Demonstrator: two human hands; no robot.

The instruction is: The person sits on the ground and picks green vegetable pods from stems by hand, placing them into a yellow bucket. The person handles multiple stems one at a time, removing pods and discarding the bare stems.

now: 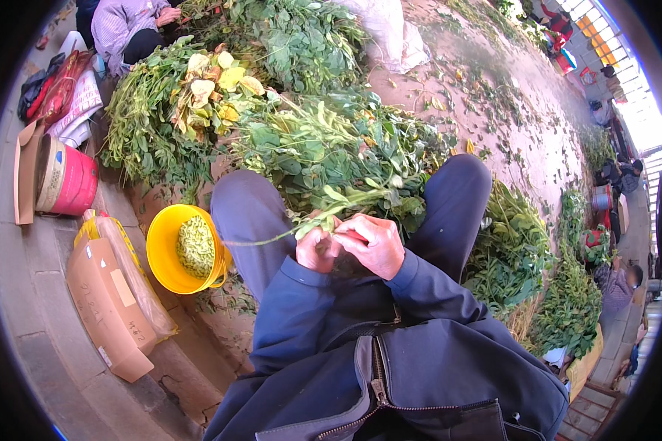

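Observation:
My left hand [315,251] is closed around a leafy green bean stalk [358,197], which lies slantwise above my knees with plump pods along it. Its thin bare end points left. My right hand [376,245] meets the left one, fingers curled and pinched beside the pods; what lies between those fingertips is hidden. Beyond my hands, between my knees, spreads a heap of cut bean plants [331,149]. Left of my knee a yellow bucket [163,248] stands tilted in view, partly filled with green pods [196,248].
At the left are a cardboard box [102,297], a red and cream tub [69,179] and bags [80,105]. Another person [124,27] sits at the upper left. More plant piles [507,242] lie to my right. A white sack [386,33] rests on the leaf-strewn ground.

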